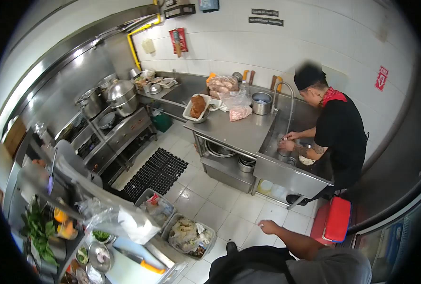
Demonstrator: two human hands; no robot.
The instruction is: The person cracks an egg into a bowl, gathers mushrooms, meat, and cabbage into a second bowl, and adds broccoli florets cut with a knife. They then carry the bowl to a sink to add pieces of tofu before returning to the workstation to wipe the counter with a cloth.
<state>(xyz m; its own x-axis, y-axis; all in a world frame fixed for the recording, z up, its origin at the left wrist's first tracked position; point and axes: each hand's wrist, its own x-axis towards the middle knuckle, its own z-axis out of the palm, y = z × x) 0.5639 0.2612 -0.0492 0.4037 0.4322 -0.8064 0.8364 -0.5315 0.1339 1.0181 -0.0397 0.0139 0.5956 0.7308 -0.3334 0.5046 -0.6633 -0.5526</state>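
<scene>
My right hand [268,227] hangs over the tiled floor at the end of my bare forearm, below a grey sleeve. Its fingers are loosely bent and partly apart, with nothing visible in them. It touches nothing, and the waste bin [212,246] of food scraps stands to its left. My left hand is out of view. At the lower left, a cutting board [125,270] carries an orange-handled knife [152,267]. Metal bowls [100,257] of ingredients sit beside the board.
A co-worker [341,128] in black bends over the sink [286,164], both hands inside it. The steel counter [224,135] holds bagged meat [223,84] and a pot [261,103]. A red cooler [333,220] stands at right; a black mat [156,174] lies on the floor.
</scene>
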